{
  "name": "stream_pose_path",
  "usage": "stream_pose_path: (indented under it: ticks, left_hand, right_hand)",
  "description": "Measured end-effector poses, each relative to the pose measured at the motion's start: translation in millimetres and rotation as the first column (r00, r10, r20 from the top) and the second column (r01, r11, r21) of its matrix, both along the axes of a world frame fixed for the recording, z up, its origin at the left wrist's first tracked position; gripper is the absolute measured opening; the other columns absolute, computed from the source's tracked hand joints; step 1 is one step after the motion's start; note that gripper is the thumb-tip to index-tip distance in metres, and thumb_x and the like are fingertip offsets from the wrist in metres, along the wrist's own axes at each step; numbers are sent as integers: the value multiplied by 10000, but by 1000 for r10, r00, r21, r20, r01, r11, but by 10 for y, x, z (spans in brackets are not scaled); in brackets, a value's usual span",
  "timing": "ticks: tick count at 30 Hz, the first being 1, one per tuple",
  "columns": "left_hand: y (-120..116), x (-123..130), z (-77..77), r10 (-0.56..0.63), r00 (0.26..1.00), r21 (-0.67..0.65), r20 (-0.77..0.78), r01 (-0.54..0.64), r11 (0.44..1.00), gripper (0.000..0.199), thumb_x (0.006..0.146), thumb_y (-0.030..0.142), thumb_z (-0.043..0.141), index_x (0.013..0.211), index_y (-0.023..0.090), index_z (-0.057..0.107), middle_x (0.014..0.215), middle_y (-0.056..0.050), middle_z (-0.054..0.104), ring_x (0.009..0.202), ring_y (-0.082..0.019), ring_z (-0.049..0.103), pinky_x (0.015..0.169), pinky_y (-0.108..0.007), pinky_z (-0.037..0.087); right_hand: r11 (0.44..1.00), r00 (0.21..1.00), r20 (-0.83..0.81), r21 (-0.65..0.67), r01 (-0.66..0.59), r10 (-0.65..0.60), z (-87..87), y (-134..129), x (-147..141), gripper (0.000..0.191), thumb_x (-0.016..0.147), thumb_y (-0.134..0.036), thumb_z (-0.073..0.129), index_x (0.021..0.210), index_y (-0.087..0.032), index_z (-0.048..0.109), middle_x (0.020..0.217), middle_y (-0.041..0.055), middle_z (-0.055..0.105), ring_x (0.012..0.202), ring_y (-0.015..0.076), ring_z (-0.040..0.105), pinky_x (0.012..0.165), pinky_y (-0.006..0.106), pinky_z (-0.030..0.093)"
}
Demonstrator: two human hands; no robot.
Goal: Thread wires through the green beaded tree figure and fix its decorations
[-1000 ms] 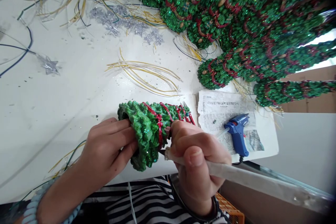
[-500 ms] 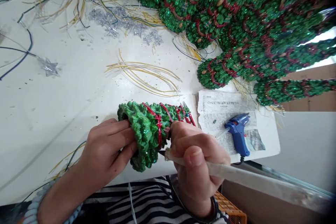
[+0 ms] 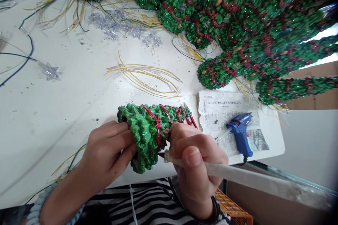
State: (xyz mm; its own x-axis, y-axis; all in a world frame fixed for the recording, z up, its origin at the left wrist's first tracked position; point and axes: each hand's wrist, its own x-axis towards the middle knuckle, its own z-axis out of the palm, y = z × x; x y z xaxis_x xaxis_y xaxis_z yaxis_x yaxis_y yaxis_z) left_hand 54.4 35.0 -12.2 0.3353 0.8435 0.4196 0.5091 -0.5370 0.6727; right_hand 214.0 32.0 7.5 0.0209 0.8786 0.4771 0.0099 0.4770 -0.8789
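Note:
A small green glittery Christmas tree figurine (image 3: 144, 135) with red garlands and a bow lies on its side above the white table. My left hand (image 3: 107, 153) grips it by the base, fingers reaching into the hollow underside. In my right hand (image 3: 196, 163) is a long tool wrapped in white with a dark pointed tip (image 3: 248, 177), held like a pen. Its point meets the tree's lower side, just under the red garland. Red-handled pliers or cutters (image 3: 192, 120) lie behind the treetop, partly hidden.
Cut yellow and clear wires (image 3: 150, 77) lie mid-table, with clear plastic stars (image 3: 111, 24) behind them. Rows of finished trees (image 3: 213, 74) crowd the back and right. A blue glue gun (image 3: 239, 133) rests on newspaper (image 3: 211, 112). Below the table edge stands an orange crate (image 3: 232, 209).
Both hands and the tree keep almost the same place, with the tool tip still at the tree. The view has shifted slightly.

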Motion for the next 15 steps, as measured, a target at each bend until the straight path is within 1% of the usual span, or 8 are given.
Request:
stream_pose_path:
  ticks: [4,6,10,12,15]
  left_hand:
    - [-3,-3,22,-5,1000,3,7,5,1000,267,926,123,404,706,257,473,551,65,504,467,-118,479,423,-234,369]
    - [1,-8,30,-2,1000,2,11,2,1000,258,921,122,407,712,256,480,557,61,516,472,-120,488,426,-237,374]
    - [17,-7,35,-7,1000,-5,3,7,1000,272,921,124,403,698,255,484,546,58,523,462,-122,490,421,-235,380]
    - [21,1,32,-1,1000,-4,2,1,1000,271,913,118,404,693,254,483,542,60,521,460,-121,490,421,-231,380]
    - [22,14,21,3,1000,-8,-2,-3,1000,285,909,118,397,669,251,473,530,58,507,456,-122,483,423,-229,381]
  right_hand:
    - [999,999,-4,-9,32,-32,6,-3,-5,288,1013,-233,463,744,-183,551,555,-49,440,457,79,368,430,277,319]
    - [1000,1000,18,-6,22,-22,7,-4,-5,285,1006,-233,484,732,-187,546,545,-54,435,450,76,356,425,275,310]
    - [999,999,-4,-22,45,-45,6,-4,-8,305,1023,-248,450,736,-197,540,547,-55,439,447,80,364,424,270,331]
    - [999,999,15,-14,41,-40,6,-5,-15,291,1015,-244,465,738,-194,537,548,-57,439,446,74,352,422,266,313]
    - [998,998,0,-22,65,-65,5,-6,-24,310,1009,-253,477,708,-195,521,525,-63,405,439,75,343,421,263,311]
